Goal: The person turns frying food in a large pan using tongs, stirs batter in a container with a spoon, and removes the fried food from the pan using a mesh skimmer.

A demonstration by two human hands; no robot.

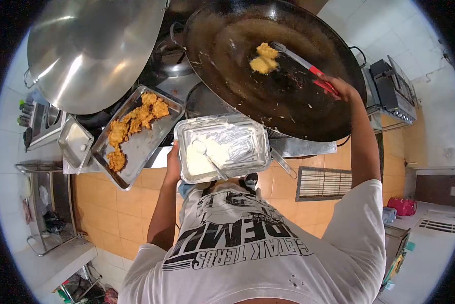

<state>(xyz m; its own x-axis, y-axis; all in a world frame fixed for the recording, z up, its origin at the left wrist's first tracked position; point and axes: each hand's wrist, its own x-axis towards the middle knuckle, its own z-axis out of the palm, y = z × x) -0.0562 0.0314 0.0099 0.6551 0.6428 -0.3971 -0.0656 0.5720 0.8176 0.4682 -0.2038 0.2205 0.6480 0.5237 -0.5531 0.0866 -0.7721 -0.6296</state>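
My right hand (339,88) is closed around the red handle of a pair of tongs (299,59). The metal tips reach over the large dark wok (227,76), right beside yellow battered pieces (264,65); I cannot tell whether they pinch one. Low in front of my body, my left hand (173,161) grips the left edge of a metal tray (264,147), its fingers partly hidden. White batter smears the inside of this tray, and a spoon (209,158) lies in it. Golden fried pieces (136,123) rest in another metal tray (151,141) to the left.
A big shiny steel wok (95,45) stands at upper left. Below it sits a small tray (75,137) with a pale residue. A lidded pot (170,58) is between the woks. A floor grate (323,183) lies at right, with a black oven (392,83) beyond.
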